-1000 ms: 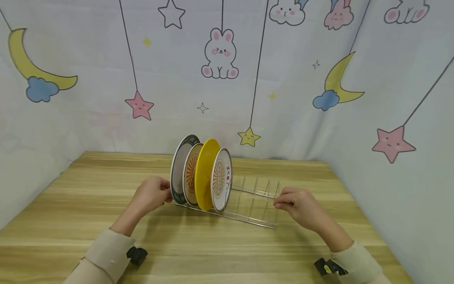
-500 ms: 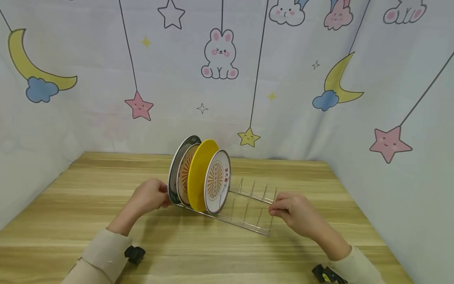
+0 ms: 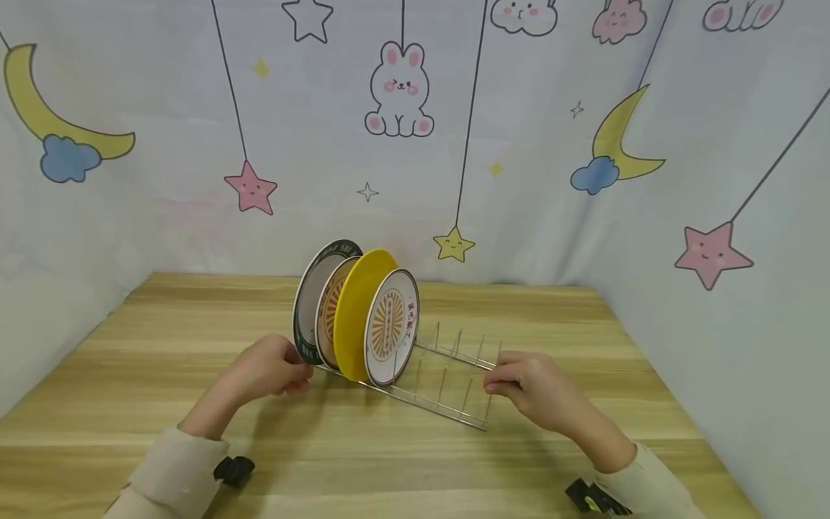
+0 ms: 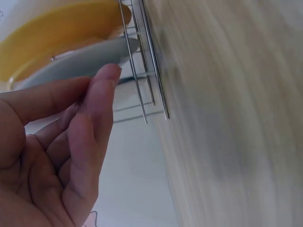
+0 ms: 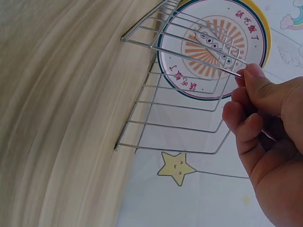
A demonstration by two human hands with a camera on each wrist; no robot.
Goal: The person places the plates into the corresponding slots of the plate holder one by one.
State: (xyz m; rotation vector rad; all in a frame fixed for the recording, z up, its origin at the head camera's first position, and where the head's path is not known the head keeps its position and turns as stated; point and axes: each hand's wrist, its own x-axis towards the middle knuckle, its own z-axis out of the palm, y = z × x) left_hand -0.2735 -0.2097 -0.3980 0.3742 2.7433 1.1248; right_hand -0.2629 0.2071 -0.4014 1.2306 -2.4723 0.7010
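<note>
Several plates stand on edge in the left part of a wire dish rack (image 3: 421, 406). From left to right they are a dark-green-rimmed plate (image 3: 311, 303), a tan plate (image 3: 326, 317), a yellow plate (image 3: 357, 317) and a white plate (image 3: 392, 324) with an orange sunburst. My left hand (image 3: 266, 367) is at the rack's left end, thumb and forefinger pinched on its end wire, the contact partly hidden by the fingers (image 4: 102, 94). On the right end, thumb and forefinger of my right hand (image 3: 538, 389) pinch the rack's end wire. The rack's right slots hold no plates.
A wood-grain table (image 3: 363, 468) lies under the rack. Behind and at both sides hangs a white curtain (image 3: 311, 144) printed with moons, stars and rabbits. Black straps (image 3: 235, 471) show at the sleeve cuffs.
Both hands and the rack with its plates have shifted left. The rack's right end has swung slightly nearer, so the plates face more to the front. The head view has tilted a little.
</note>
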